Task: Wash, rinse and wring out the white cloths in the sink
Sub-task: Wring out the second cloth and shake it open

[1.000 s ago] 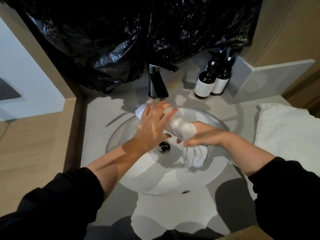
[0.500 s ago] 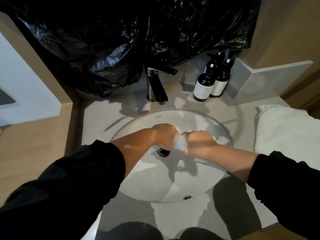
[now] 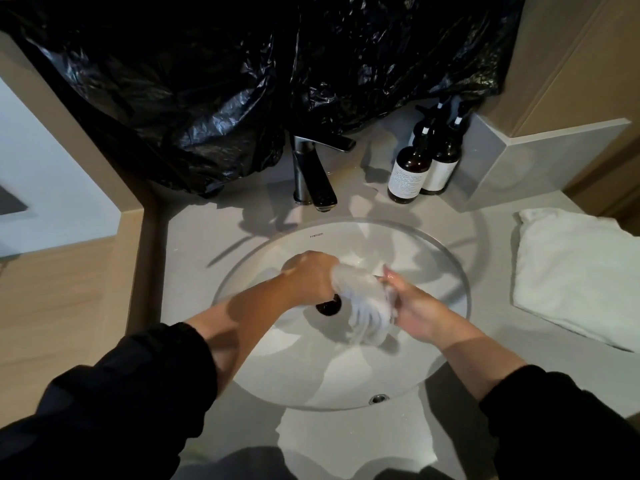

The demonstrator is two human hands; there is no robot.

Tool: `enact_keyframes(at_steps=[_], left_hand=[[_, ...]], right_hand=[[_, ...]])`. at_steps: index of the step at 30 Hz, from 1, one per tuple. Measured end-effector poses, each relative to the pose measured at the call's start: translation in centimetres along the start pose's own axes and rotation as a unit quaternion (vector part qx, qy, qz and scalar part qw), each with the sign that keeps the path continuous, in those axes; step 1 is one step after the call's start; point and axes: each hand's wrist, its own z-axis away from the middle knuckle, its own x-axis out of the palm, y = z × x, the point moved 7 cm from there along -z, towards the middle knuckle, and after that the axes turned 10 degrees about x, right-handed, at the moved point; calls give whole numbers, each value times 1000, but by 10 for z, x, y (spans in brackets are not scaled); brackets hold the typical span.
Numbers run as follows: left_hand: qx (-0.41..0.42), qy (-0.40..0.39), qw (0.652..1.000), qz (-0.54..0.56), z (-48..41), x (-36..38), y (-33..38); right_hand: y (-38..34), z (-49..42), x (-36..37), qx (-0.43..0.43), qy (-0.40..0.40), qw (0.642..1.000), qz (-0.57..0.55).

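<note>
A wet white cloth (image 3: 363,306), twisted into a thick roll, hangs over the middle of the round white sink (image 3: 349,382). My left hand (image 3: 311,277) grips its upper end with the fingers curled round it. My right hand (image 3: 420,311) holds the cloth's right side, fingers wrapped behind the roll. The cloth's lower end hangs blurred just right of the dark drain (image 3: 329,306). No water is seen running from the dark faucet (image 3: 313,174) behind the basin.
Two brown pump bottles (image 3: 424,168) stand at the back right of the grey counter. A folded white towel (image 3: 578,275) lies on the counter to the right. Black plastic sheeting (image 3: 259,71) covers the wall behind the faucet. A wooden ledge (image 3: 62,299) runs along the left.
A second ago my left hand lay flat on the cloth; it then closed round it. Both hands came together over the drain and now the cloth shows longer between them, twisted and hanging down.
</note>
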Motion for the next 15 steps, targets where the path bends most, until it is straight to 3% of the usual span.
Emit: enact_keyframes(at_steps=[2,3,5,7,9,15], left_hand=[[-10,30,999,-14,3,-9,3],[-13,50,998,-22,4,-15,6],[-18,78,996,-30,5,-22,10],[-10,90,995,-39,7,-24,12],[3,81,995,-51,10,-18,13],[-17,17,998,59,13,17,4]], right_hand=[[26,-12,-10,117,1,973,-199],[35,-16,-9,156,-1,962,-224],[33,-12,15,177,-87,940,-279],[14,-9,31,127,-167,909,-359],[-9,-6,25,52,-142,899,-411],[-51,3,32,-64,-93,940,-321]])
